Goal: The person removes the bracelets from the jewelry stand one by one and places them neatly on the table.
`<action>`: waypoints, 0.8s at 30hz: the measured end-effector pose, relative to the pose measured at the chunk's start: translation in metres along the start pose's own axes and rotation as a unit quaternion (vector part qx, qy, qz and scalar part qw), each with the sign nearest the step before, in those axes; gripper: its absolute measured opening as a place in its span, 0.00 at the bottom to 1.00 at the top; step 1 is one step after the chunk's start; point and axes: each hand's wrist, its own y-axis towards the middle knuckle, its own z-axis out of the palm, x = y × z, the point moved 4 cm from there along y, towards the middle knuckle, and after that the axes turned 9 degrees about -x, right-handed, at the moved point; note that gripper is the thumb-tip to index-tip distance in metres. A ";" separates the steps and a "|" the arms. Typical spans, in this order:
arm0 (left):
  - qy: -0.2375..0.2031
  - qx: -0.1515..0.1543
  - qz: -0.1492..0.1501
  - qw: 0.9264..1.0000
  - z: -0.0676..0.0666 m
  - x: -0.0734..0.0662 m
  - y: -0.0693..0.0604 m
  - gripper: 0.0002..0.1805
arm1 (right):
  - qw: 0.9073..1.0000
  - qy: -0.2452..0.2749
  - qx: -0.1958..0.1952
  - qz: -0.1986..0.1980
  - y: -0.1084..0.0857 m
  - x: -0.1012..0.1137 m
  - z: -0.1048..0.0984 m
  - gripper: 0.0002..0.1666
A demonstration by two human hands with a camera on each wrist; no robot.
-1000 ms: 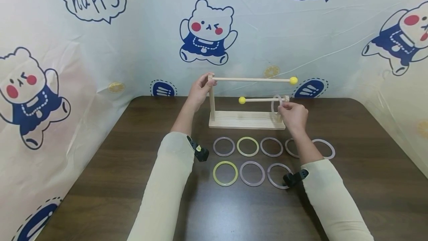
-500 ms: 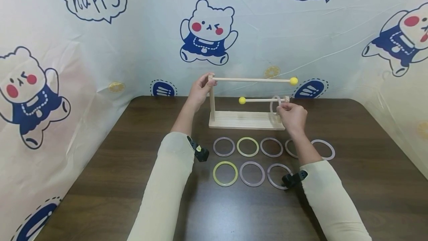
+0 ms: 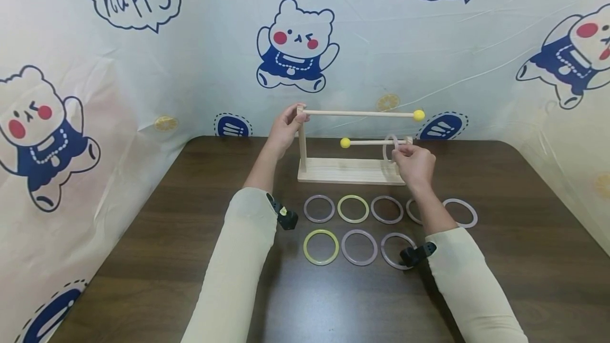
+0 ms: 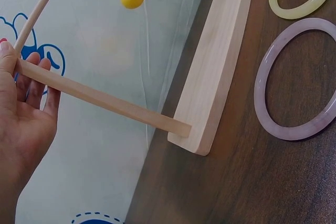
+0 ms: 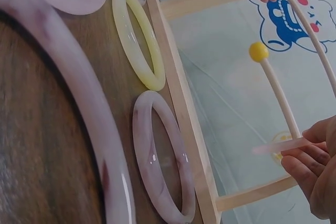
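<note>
A wooden bangle stand (image 3: 347, 170) stands near the table's far edge, with a tall post at left, a shorter one at right and two yellow-tipped rods. My left hand (image 3: 283, 132) grips the top of the tall post (image 4: 105, 97), where the upper rod (image 3: 357, 114) joins it. A pale pinkish bangle (image 3: 385, 148) hangs around the lower rod (image 3: 369, 143), close to the short post. My right hand (image 3: 415, 165) pinches this bangle's near side between thumb and fingers. In the right wrist view the bangle (image 5: 275, 147) appears edge-on, and the rod passes through it.
Two rows of bangles lie in front of the stand, including yellow (image 3: 353, 209) and pale purple (image 3: 359, 247) ones. My right forearm partly covers some of them. Behind the dark wooden table (image 3: 190, 258) hangs a printed cloth (image 3: 214, 57).
My right hand has shifted slightly left, sliding the bangle along the lower rod away from the short post. My left hand stays on the tall post.
</note>
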 end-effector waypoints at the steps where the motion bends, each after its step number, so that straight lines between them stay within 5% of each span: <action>1: 0.003 0.000 -0.001 1.000 0.000 -0.002 -0.002 0.23 | 1.000 0.001 0.000 -0.002 0.000 0.000 0.000 0.11; 24: -0.001 -0.007 0.023 1.000 0.000 0.015 0.011 0.24 | 0.999 -0.002 0.001 -0.037 -0.006 0.013 0.005 0.10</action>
